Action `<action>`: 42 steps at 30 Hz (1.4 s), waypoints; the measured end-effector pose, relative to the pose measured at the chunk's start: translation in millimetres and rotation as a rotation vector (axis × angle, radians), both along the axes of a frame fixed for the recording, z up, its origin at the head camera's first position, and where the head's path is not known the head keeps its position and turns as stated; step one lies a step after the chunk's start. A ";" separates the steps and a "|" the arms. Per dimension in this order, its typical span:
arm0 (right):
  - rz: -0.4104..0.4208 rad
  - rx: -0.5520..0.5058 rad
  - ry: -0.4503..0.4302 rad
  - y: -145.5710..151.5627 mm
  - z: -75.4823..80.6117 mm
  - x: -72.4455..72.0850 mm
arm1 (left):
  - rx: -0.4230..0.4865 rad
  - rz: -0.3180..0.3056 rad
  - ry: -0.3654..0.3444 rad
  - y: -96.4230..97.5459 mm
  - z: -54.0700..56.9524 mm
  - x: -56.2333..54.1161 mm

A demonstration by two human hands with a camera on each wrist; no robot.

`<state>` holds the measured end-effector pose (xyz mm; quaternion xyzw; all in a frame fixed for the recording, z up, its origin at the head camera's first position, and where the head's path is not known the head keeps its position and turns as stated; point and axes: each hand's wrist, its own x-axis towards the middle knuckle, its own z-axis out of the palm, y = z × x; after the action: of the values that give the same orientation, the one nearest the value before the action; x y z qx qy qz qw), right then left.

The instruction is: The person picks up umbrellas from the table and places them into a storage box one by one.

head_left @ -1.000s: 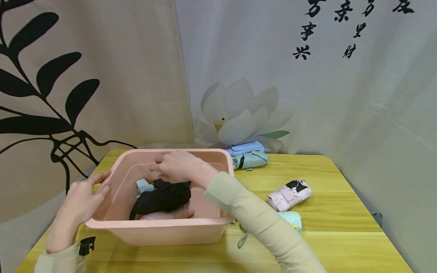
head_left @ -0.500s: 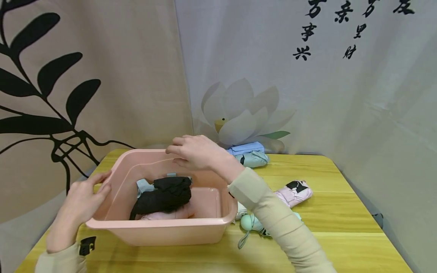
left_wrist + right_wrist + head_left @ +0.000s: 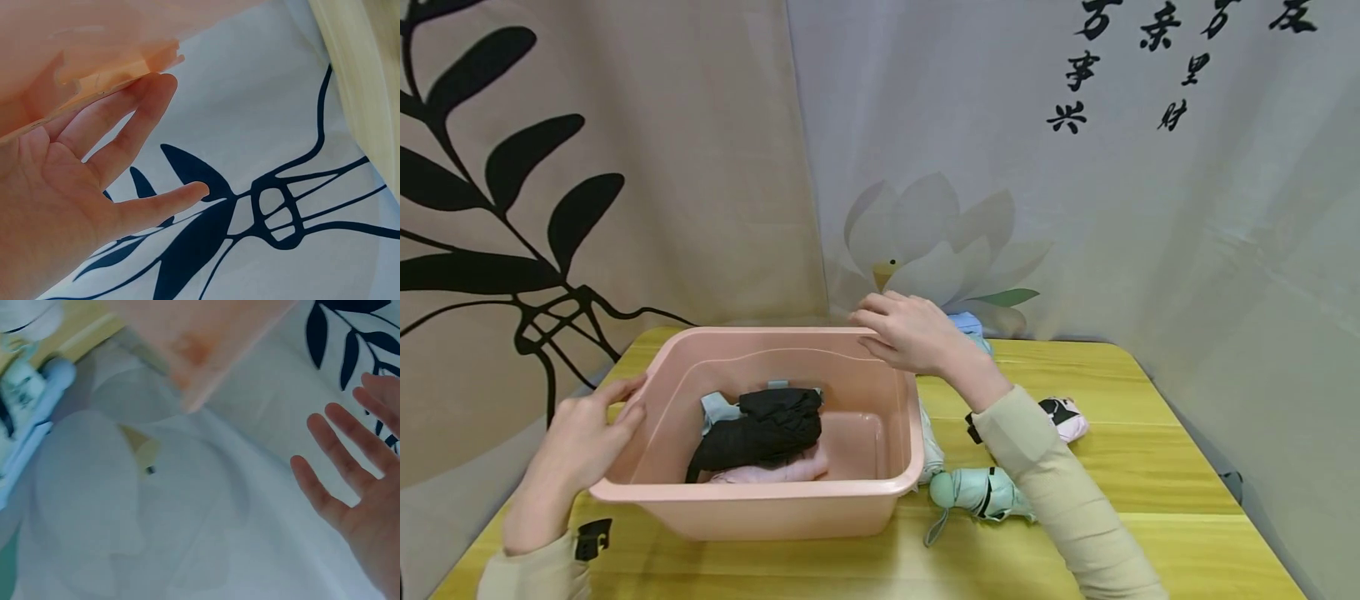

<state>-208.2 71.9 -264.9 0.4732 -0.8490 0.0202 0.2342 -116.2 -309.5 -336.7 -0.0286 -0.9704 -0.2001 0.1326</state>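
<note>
A pink plastic bin (image 3: 760,508) holds a black folded umbrella (image 3: 767,429), with a pink one (image 3: 778,471) in front of it and light blue pieces (image 3: 718,410) behind. My left hand (image 3: 576,437) holds the bin's left rim, thumb over the rim and fingers along its underside; in the left wrist view the little finger stands free. My right hand (image 3: 917,337) hovers at the bin's back right corner, holding nothing. Its fingers (image 3: 325,484) are spread in the right wrist view. Nearest to it is a blue folded umbrella (image 3: 966,323), partly hidden behind the hand.
Right of the bin a mint folded umbrella (image 3: 988,492) with a round handle lies on the wooden table (image 3: 1150,467). A whitish one (image 3: 931,446) lies against the bin. Another pink umbrella (image 3: 1071,419) is partly behind the right forearm. Printed curtains (image 3: 1150,233) hang behind.
My right hand has risen from inside the bin and travelled right, across the back rim to its right corner. The left hand and the bin have stayed put.
</note>
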 end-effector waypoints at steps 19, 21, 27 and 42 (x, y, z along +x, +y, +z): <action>-0.205 -0.035 -0.192 122.6 -68.3 -3.0 | 0.003 0.005 -0.011 -1.5 1.1 -1.2; -0.230 -0.035 -0.236 134.9 -76.2 -2.2 | 0.002 0.006 -0.009 -1.3 1.3 -1.3; -0.309 -0.017 -0.357 167.8 -95.4 4.2 | -0.004 0.007 -0.009 -1.1 1.4 -1.9; -0.372 0.080 -0.571 209.7 -131.8 20.7 | 0.009 0.007 -0.024 -0.9 2.1 -0.4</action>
<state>-187.6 281.6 -396.6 0.2943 -0.9522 0.0753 -0.0320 -116.6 -310.4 -334.6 -0.0222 -0.9710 -0.2045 0.1217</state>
